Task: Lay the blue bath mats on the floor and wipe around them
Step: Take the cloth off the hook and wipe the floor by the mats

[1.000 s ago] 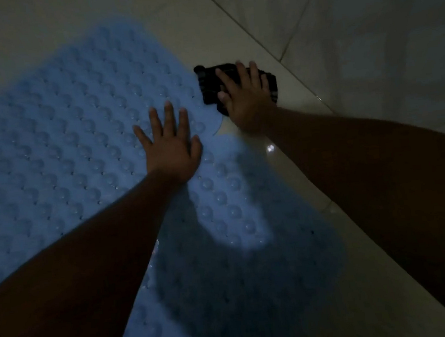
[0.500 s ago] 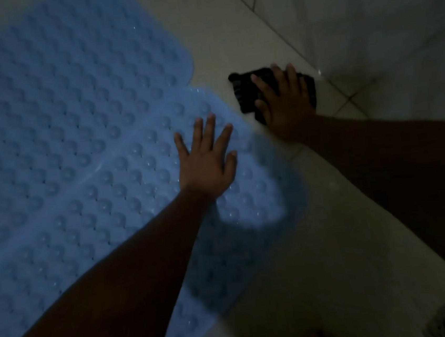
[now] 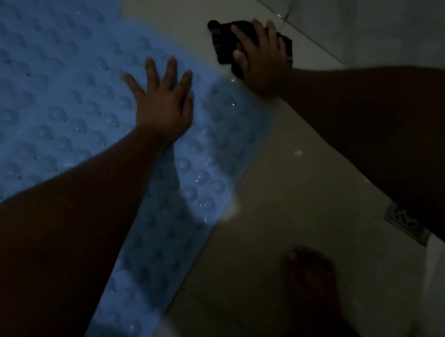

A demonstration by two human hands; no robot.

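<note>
Left hand [image 3: 164,106] splayed on the blue mat [image 3: 43,91], right hand [image 3: 262,60] flat on the dark cloth [image 3: 223,46] at two o'clock: the wet floor [image 3: 289,216] may let the mat skid.

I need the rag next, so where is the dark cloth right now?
The cloth lies on the floor tiles at upper right of the head view, flat under the right hand, just off the blue mat's right edge.

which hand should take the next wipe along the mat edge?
Right, probably. The right hand already presses flat on the dark cloth on bare tile beside the blue mat. The left hand is spread flat on the mat, holding nothing.
</note>
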